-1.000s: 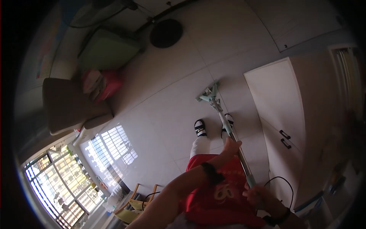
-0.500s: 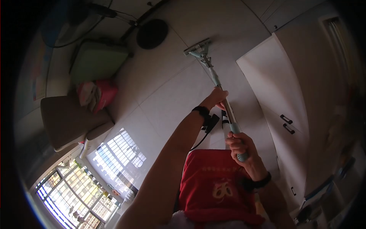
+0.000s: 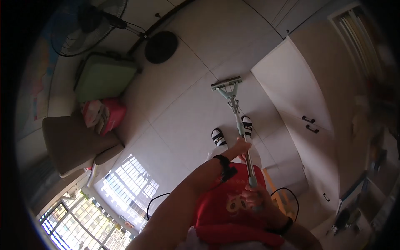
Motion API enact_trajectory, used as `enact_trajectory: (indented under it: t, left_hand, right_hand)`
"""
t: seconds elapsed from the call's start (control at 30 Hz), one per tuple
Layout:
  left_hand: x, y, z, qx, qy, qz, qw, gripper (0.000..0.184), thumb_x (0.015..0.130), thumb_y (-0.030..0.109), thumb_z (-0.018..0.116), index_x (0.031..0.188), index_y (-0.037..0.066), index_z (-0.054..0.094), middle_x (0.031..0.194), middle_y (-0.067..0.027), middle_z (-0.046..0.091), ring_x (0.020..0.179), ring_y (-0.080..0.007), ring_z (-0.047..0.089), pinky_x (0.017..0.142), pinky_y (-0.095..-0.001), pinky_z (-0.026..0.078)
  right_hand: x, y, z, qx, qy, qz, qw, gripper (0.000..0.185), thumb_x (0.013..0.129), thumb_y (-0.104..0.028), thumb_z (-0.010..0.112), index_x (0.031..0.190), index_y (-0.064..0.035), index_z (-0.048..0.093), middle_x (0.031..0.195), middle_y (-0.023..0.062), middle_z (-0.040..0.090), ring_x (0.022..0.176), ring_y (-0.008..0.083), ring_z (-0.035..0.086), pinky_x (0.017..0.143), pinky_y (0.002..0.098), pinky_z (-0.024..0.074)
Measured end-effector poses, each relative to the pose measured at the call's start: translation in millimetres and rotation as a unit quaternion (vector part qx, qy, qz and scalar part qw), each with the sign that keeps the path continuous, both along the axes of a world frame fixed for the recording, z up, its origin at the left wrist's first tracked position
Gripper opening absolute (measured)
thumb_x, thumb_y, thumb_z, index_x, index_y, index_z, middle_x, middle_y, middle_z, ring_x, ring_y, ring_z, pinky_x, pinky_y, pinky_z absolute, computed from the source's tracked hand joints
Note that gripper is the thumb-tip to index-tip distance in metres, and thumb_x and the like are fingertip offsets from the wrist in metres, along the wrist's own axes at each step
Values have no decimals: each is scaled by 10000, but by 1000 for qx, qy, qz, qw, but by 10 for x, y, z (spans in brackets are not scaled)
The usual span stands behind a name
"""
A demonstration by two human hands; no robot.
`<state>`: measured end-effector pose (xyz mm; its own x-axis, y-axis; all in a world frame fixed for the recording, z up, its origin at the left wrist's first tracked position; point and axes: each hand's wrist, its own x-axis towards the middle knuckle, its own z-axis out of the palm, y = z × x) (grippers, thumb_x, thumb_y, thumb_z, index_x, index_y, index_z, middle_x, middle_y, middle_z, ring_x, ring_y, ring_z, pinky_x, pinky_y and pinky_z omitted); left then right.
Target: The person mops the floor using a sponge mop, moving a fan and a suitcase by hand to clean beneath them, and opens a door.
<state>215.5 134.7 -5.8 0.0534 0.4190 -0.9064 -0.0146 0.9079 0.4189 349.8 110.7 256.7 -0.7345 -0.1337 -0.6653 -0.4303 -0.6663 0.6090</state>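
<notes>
A mop (image 3: 248,160) with a metal pole runs from my body out over the tiled floor. Its wide flat head (image 3: 226,83) rests on the floor beyond my feet. Around the middle of the pole my left hand (image 3: 241,146) is closed, its wrist wearing a black band. Nearer my body, my right hand (image 3: 259,200) wraps round the pale green grip at the pole's end. Both hands are in front of a red apron (image 3: 229,204). My feet in dark sandals (image 3: 218,136) stand just behind the mop head.
White cabinets (image 3: 287,83) with black handles stand at the right. On the left are a brown chair (image 3: 68,143), a red bag (image 3: 113,114), a green suitcase (image 3: 106,78) and a fan with a round black base (image 3: 161,47). Bright windows (image 3: 83,221) show at lower left.
The mop head went out away from my feet, then came back closer to them. Both hands moved with the pole, out and then back toward my body.
</notes>
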Motion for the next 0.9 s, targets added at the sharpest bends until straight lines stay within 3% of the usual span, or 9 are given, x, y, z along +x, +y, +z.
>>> enact_trajectory:
  t: [0.07,0.1,0.2,0.23,0.67,0.73,0.8,0.87,0.9]
  left_hand:
    - [-185,93,591,-44,-34,-4,998,625,730,196,546,1060,-240,244,816,-291,574,629,-344,629,494,-415,531]
    - [-127,-44,329,-12,8,6,1000,510,736,180,554,997,-206,347,781,-258,581,586,-342,622,452,-447,537]
    - [-413,150,719,-49,-88,-4,995,376,729,168,571,867,-160,449,724,-219,574,565,-328,620,427,-457,539]
    - [-413,102,681,-32,-66,2,997,278,739,185,574,764,-83,505,660,-152,546,566,-276,612,437,-395,548]
    - [35,-467,750,-34,-11,5,999,307,735,184,546,776,-107,457,654,-173,547,504,-271,596,384,-394,518]
    - [169,-552,707,-41,9,2,999,312,733,183,545,791,-109,452,665,-178,549,503,-274,596,386,-399,523]
    - [294,-657,646,-42,-2,4,999,328,736,186,540,829,-112,439,673,-177,547,505,-278,597,396,-407,531]
    - [410,-777,540,-56,-14,4,998,365,735,187,536,894,-118,415,715,-192,548,539,-299,605,406,-429,536]
    - [475,-826,473,-69,-21,3,997,396,734,187,534,941,-122,398,754,-208,550,573,-317,613,411,-447,536]
  right_hand:
    - [-35,-169,26,-17,-10,-27,999,80,864,-102,464,788,-96,440,625,-52,357,427,-5,315,380,136,292]
    - [-79,-199,61,-25,-7,-44,999,86,866,-99,462,784,-90,436,626,-47,359,426,-2,316,377,138,293]
    - [-245,-145,184,-45,-2,-80,996,111,871,-94,457,767,-76,420,627,-34,361,423,5,320,368,145,298]
    - [-303,-134,211,-51,-3,-87,995,123,872,-94,455,758,-74,412,625,-30,360,422,7,322,366,148,300]
    - [250,-566,196,-37,22,-45,998,180,871,-135,465,730,-111,357,650,-46,348,481,5,351,454,153,346]
    - [357,-564,326,42,-52,41,997,74,845,-98,488,835,-82,416,665,-35,371,506,8,368,477,153,358]
    - [532,-693,262,43,-55,32,997,124,829,-81,502,938,-55,450,697,-21,411,529,10,382,502,154,370]
    - [732,-956,47,-37,14,-77,996,227,824,-84,507,1039,-30,458,745,-2,467,549,13,395,528,158,382]
    - [803,-1000,90,110,-65,35,991,140,830,-91,497,950,-41,444,720,-5,442,536,18,388,516,160,377]
